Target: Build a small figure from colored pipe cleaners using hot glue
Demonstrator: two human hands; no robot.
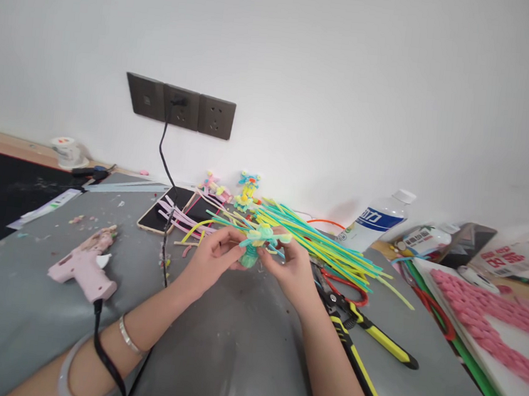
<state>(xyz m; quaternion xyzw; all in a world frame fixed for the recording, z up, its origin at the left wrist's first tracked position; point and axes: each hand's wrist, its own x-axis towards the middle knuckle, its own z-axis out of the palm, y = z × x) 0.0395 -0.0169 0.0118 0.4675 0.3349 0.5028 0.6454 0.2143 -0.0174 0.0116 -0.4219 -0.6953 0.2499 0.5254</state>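
Note:
A small green and yellow pipe-cleaner figure (pixel 250 254) is held between both hands above the grey mat. My left hand (pixel 215 259) is closed, with its thumb and fingers pinching the figure's left side. On the other side, my right hand (pixel 289 265) grips the figure with thumb and fingertips. Behind the hands lies a bundle of green, yellow and teal pipe cleaners (pixel 334 252). Pink pipe cleaners (pixel 180 215) lie to the left, over a phone (pixel 151 219). Two finished-looking figures (pixel 247 190) stand against the wall.
A pink glue gun (pixel 85 264) lies at the left, its black cord (pixel 108 364) passing over my left forearm. Yellow-black pliers (pixel 356 352) and red-handled scissors (pixel 349 290) lie at the right. A bottle (pixel 378 221) stands behind them; pink braided work (pixel 483 315) is far right.

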